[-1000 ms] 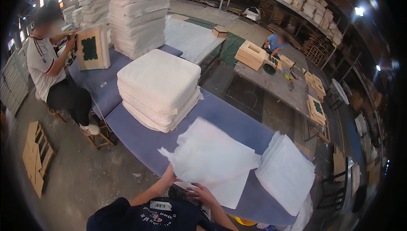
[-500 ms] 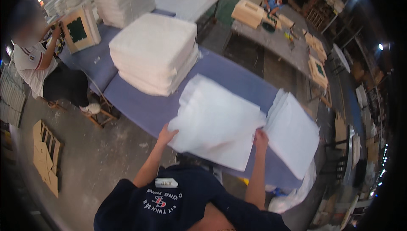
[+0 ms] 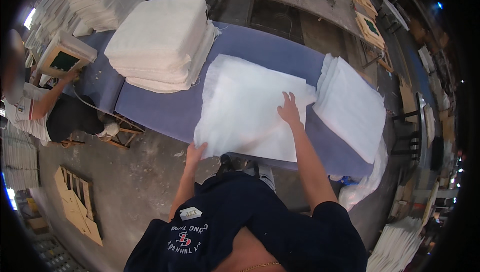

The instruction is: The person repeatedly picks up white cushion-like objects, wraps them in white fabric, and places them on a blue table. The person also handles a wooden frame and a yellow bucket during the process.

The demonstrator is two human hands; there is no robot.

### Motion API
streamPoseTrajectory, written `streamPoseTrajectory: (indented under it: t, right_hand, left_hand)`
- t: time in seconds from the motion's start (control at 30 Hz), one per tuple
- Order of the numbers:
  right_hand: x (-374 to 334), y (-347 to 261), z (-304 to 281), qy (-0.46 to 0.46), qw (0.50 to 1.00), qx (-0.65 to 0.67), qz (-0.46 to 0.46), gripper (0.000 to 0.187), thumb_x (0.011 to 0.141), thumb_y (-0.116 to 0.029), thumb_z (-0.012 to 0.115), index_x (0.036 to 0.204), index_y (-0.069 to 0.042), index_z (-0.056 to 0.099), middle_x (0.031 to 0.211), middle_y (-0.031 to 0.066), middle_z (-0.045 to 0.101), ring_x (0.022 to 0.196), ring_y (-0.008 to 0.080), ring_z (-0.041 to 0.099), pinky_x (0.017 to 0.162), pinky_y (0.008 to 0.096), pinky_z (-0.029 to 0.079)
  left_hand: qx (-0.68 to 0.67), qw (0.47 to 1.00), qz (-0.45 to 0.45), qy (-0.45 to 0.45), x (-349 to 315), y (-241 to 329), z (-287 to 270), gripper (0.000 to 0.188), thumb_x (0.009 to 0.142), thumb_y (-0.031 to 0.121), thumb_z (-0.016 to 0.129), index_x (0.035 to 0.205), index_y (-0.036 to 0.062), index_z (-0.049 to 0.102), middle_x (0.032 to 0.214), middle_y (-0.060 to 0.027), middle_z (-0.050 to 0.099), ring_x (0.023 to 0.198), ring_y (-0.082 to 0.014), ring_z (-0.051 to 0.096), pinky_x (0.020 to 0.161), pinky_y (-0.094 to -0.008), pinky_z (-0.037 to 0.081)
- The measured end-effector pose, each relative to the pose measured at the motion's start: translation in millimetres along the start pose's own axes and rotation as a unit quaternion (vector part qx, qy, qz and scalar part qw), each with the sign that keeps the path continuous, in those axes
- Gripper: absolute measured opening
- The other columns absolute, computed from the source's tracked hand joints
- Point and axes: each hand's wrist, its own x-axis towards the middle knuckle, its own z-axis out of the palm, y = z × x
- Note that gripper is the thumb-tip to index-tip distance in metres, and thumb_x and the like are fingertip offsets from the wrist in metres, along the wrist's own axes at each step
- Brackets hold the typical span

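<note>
A white sheet of soft wadding lies spread on the blue-topped table in front of me, with a second, flatter white layer showing along its right side. My left hand grips its near left corner at the table edge, thumb on top and the other fingers mostly hidden. Over the right part of the sheet is my right hand, fingers apart and holding nothing. Just to the right lies a stack of folded white wadding sheets. A tall pile of white padding stands at the far left of the sheet.
The blue table runs off to the left, where a seated person handles a wooden frame with a green panel. Flat cardboard pieces lie on the floor. A plastic bag hangs at the right table end; a workbench stands beyond.
My right hand has left the sheet's right edge and moved inward and farther over it, fingers now spread. My left hand stays at the near left corner. The view has shifted.
</note>
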Motion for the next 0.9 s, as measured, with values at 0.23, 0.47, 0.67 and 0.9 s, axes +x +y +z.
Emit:
streamPoseTrajectory:
  t: [0.23,0.47,0.67,0.9]
  right_hand:
    - [-18.5,-11.9,37.1,-0.082,0.994,-0.062,-0.025,0.053,0.081,-0.009,0.056,0.133,-0.014,0.049,0.128,0.0183,0.05,0.103,0.0416,0.06,0.089,0.0485,0.05]
    - [-87.2,41.2,-6.1,0.165,0.968,0.187,-0.009,0.032,0.076,-0.001,0.061,0.109,-0.004,0.06,0.107,0.0123,0.056,0.088,0.0252,0.062,0.071,0.0338,0.052]
    - [-213.7,137.3,-24.0,-0.02,0.793,0.493,0.358,0.034,0.09,-0.026,0.059,0.119,-0.008,0.057,0.114,0.0077,0.061,0.092,0.0201,0.061,0.074,0.0336,0.053]
    - [-227.0,76.5,-65.1,-0.05,0.758,0.498,0.42,0.056,0.09,-0.04,0.062,0.132,-0.006,0.049,0.118,0.0117,0.063,0.106,0.0225,0.061,0.082,0.0364,0.052]
  left_hand:
    - [0.194,0.976,0.102,-0.016,18.2,-4.6,-16.4,0.064,0.079,0.029,0.075,0.129,-0.0032,0.051,0.117,-0.0233,0.063,0.103,-0.0314,0.064,0.09,-0.039,0.05]
    - [0.14,0.986,0.092,-0.005,5.7,-6.1,-12.1,0.062,0.082,0.032,0.073,0.127,-0.0041,0.051,0.113,-0.0218,0.065,0.102,-0.0288,0.065,0.088,-0.0388,0.051]
    - [0.184,0.979,0.085,-0.033,19.5,-21.9,-18.5,0.056,0.084,0.031,0.073,0.122,-0.0047,0.053,0.11,-0.0199,0.065,0.1,-0.0269,0.065,0.086,-0.0379,0.051]
    - [0.175,0.981,0.072,-0.036,14.1,37.8,-13.2,0.055,0.086,0.033,0.072,0.118,-0.008,0.055,0.108,-0.018,0.066,0.095,-0.0233,0.065,0.082,-0.0355,0.051]
